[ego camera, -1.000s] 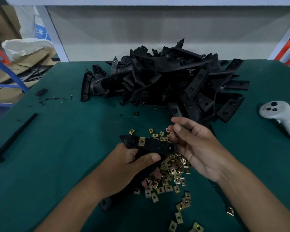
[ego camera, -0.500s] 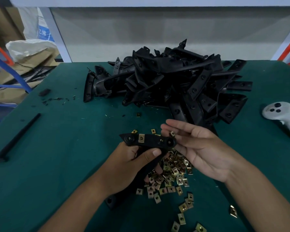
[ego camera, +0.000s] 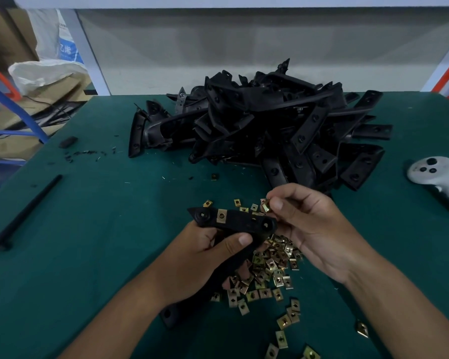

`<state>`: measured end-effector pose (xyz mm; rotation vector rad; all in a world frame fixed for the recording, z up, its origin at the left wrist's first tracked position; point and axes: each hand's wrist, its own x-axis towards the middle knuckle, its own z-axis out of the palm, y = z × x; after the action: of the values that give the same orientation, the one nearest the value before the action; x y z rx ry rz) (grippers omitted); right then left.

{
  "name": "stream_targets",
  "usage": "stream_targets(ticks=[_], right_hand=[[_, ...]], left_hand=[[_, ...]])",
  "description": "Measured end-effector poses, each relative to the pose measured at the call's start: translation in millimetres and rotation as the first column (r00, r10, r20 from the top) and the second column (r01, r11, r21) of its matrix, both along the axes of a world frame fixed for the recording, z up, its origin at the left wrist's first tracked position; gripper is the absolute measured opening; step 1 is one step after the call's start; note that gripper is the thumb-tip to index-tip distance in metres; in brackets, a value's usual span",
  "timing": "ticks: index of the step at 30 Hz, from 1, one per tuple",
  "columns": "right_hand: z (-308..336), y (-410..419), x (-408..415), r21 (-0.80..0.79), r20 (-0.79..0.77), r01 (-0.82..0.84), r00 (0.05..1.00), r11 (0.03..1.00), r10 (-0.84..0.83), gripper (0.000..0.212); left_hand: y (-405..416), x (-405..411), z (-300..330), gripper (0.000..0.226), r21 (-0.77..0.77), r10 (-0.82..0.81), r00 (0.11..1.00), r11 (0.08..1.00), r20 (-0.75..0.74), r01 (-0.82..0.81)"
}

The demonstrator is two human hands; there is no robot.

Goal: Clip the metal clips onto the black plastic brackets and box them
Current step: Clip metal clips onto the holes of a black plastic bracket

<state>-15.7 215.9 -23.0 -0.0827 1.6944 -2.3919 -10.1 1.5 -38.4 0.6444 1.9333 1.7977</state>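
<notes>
1. Gripping a black plastic bracket point(ego camera: 233, 224) near the middle of the table's near half, the left hand point(ego camera: 200, 257) has its fingers and thumb curled round the part, a firm closed grip.
2. One metal clip point(ego camera: 221, 215) already sits on the bracket's upper arm, toward its left end.
3. The right hand point(ego camera: 311, 229) pinches a single loose clip point(ego camera: 266, 205) between thumb and fingertips, just above the bracket's right end.
4. A scatter of brass-coloured clips point(ego camera: 270, 268) lies on the green table point(ego camera: 88, 229) beneath both hands, trailing toward the near edge.
5. A heap of black brackets point(ego camera: 270, 125) fills the far middle of the table.
6. A white controller point(ego camera: 436, 174) rests by the right edge, and a black rod point(ego camera: 26, 211) lies near the left edge.
</notes>
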Motion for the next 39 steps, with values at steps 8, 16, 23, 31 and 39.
stream_targets(ticks=[8, 16, 23, 31, 39], right_hand=[[3.2, -0.5, 2.8, 0.159, -0.080, 0.017, 0.997, 0.987, -0.005, 0.021], [1.3, -4.7, 7.7, 0.359, -0.290, 0.083, 0.957, 0.930, 0.026, 0.008], [0.1, -7.8, 8.4, 0.326, -0.311, 0.136, 0.950, 0.936, -0.029, 0.014], [-2.0, -6.6, 7.6, 0.305, -0.278, 0.153, 0.958, 0.940, -0.066, 0.014], [-2.6, -8.9, 8.0, 0.343, -0.293, 0.132, 0.956, 0.930, -0.028, 0.014]], left_hand=[[-1.9, 0.7, 1.0, 0.027, -0.068, 0.020, 1.000, 0.997, -0.008, -0.020], [-4.1, 3.2, 0.1, 0.020, -0.206, 0.047, 0.993, 0.976, -0.104, -0.067], [-4.3, 2.0, 0.0, 0.024, -0.194, 0.047, 0.995, 0.979, -0.082, -0.062], [-3.7, 1.3, -1.8, 0.023, -0.171, 0.036, 0.997, 0.984, -0.065, -0.047], [-3.7, 1.6, -3.1, 0.015, -0.178, 0.027, 0.994, 0.983, -0.105, -0.046]])
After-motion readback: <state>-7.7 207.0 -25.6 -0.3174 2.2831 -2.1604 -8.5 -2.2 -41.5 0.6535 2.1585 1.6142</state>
